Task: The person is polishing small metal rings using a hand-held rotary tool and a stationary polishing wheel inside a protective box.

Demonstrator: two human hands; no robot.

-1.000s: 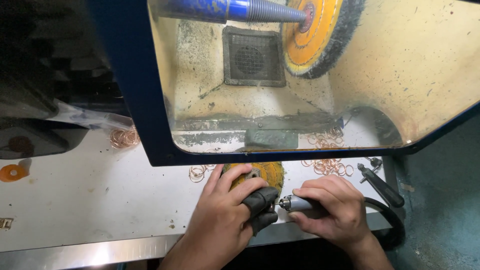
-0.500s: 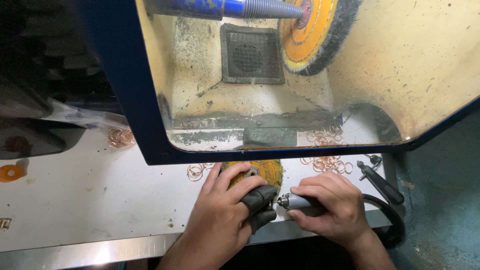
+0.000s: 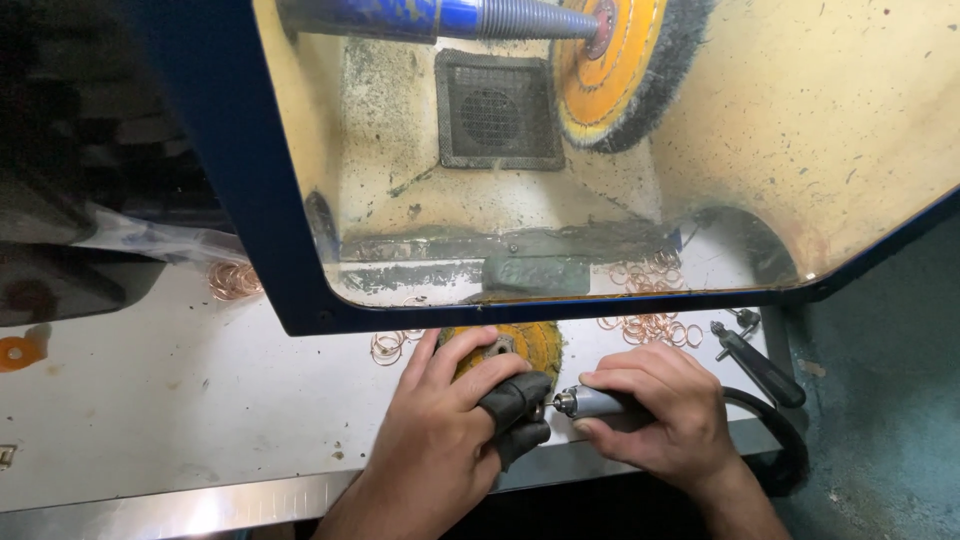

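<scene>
Steel edging runs along the near lip of the pale, scuffed worktable (image 3: 150, 440), and I rest both wrists just past it so my grip stays steady. My left hand (image 3: 440, 440) is closed, thumb and forefinger in dark protective finger covers (image 3: 515, 400), pinching something too small to make out. My right hand (image 3: 655, 415) is wrapped around the grey metal rotary handpiece (image 3: 590, 402) like a pen, its tip touching the pinched spot; its black hose (image 3: 775, 440) loops off to the right. Under my left fingers lies a yellow cloth buffing wheel (image 3: 535, 340), serving as a pad. Thin copper-coloured rings (image 3: 650, 325) lie scattered beyond, within easy reach. Farther back, behind the blue-framed clear dust shield (image 3: 240, 200), sits a yellow buffing wheel with dark bristles (image 3: 625, 70).
</scene>
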